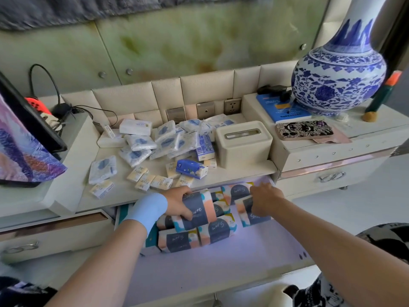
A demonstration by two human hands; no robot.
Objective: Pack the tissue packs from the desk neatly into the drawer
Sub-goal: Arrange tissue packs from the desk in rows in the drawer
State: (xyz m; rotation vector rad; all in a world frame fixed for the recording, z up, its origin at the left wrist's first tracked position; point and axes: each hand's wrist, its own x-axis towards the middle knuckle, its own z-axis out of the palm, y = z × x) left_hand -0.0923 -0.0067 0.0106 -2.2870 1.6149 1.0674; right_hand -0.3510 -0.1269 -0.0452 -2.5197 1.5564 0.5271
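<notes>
Inside open drawer (221, 269), left hand (177, 204) curls fingers round 1 patterned pack (197, 212); right hand (265, 200) fingers pinch neighbouring pack (251, 214)

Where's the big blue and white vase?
In the head view, the blue-and-white ceramic vase stands right on the raised shelf, beside the blue booklet, behind the patterned phone.

The small packs (141, 142) on the smooth cream worktop (119, 196) wore thin, crinkled plastic film that caught the light, while the printed packs (218, 232) in the drawer (221, 267) looked softer and matt. The drawer's lilac floor was smooth. The vase (338, 80) was glossy glazed ceramic, the tissue box (243, 151) matt cream plastic with a shiny metal slot, and the back panels (124, 96) padded, leather-like.
</notes>
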